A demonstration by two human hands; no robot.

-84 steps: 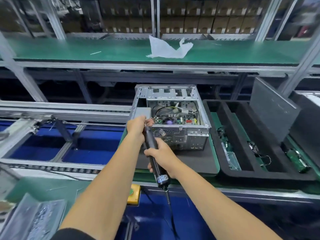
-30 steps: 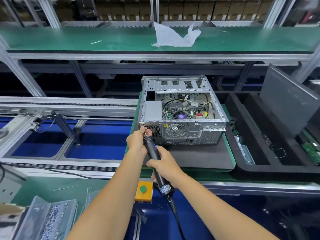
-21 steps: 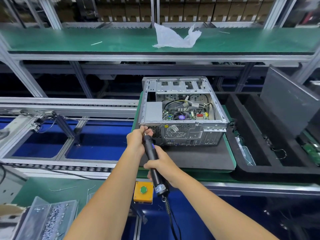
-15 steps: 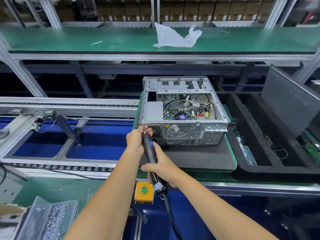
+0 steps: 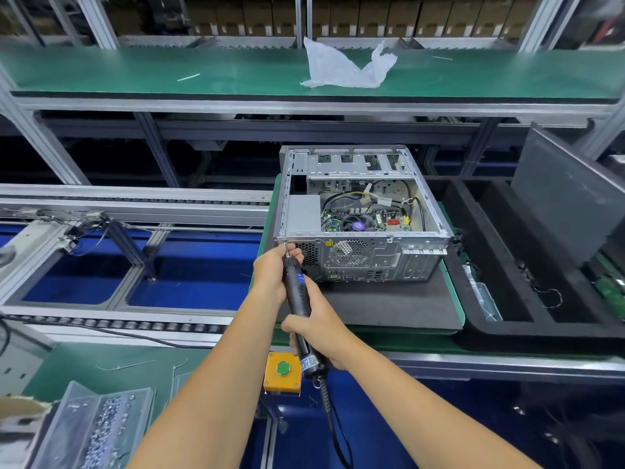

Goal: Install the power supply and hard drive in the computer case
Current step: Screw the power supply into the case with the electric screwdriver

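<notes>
- At the near left corner of the computer case [image 5: 362, 211], my left hand [image 5: 270, 272] closes around the front end of the electric screwdriver [image 5: 299, 299], fingers pinched at the bit.
- The bit tip meets the upper left corner of the case's rear panel, just beside the perforated vent of the power supply [image 5: 302, 214].
- My right hand [image 5: 319, 330] wraps fully around the lower barrel of the screwdriver; its cable hangs down from the butt end.
- The case lies on its side, open face up, on a dark foam mat [image 5: 389, 306] over the green pallet [image 5: 455, 292].
- The grey power supply box sits inside the case, in the near left compartment.
- I cannot tell where the hard drive is.
- A yellow button box [image 5: 283, 372] is mounted at the near edge of the conveyor, just beside my right wrist.
- A clear tray of screws [image 5: 91, 431] rests at the near left corner of the workbench.
</notes>
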